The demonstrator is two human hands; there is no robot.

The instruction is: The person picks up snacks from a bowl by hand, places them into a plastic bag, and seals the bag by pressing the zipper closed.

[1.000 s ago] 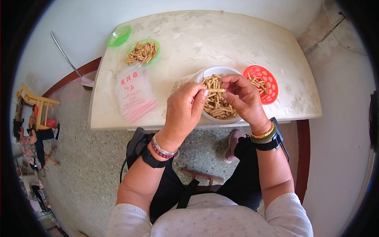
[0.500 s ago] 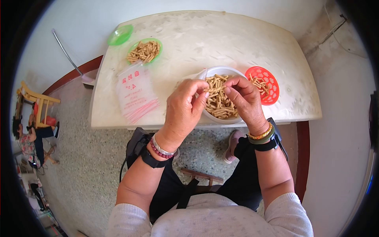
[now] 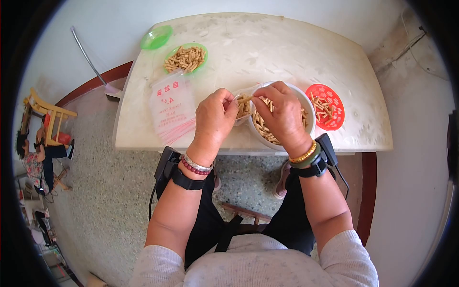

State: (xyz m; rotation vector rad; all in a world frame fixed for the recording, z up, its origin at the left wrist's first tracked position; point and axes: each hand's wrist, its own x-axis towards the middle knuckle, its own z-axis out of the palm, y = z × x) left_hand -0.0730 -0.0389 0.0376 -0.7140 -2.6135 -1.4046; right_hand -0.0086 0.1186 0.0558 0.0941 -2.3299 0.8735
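Note:
My left hand (image 3: pixel 215 115) pinches the edge of a clear plastic bag (image 3: pixel 243 115) that has some brown sticks inside, just left of a white bowl. Between the fingertips of my right hand (image 3: pixel 282 112) is a brown stick (image 3: pixel 246 99), held at the bag's mouth. The white bowl (image 3: pixel 311 107) holds many of the same short brown sticks (image 3: pixel 264 129), partly hidden under my right hand. To its right, a red perforated basket (image 3: pixel 337 111) contains some thinner pieces.
A stack of flat plastic bags with red print (image 3: pixel 173 107) lies left of my hands. Behind it are a green plate (image 3: pixel 205 52) of sticks and another green dish (image 3: pixel 157 38). At the far left, a person (image 3: pixel 34 165) sits near a wooden chair (image 3: pixel 55 115).
Both hands have moved left from above the bowl to the clear bag beside it. The bag's mouth and the sticks inside now show more clearly. The view has shifted slightly.

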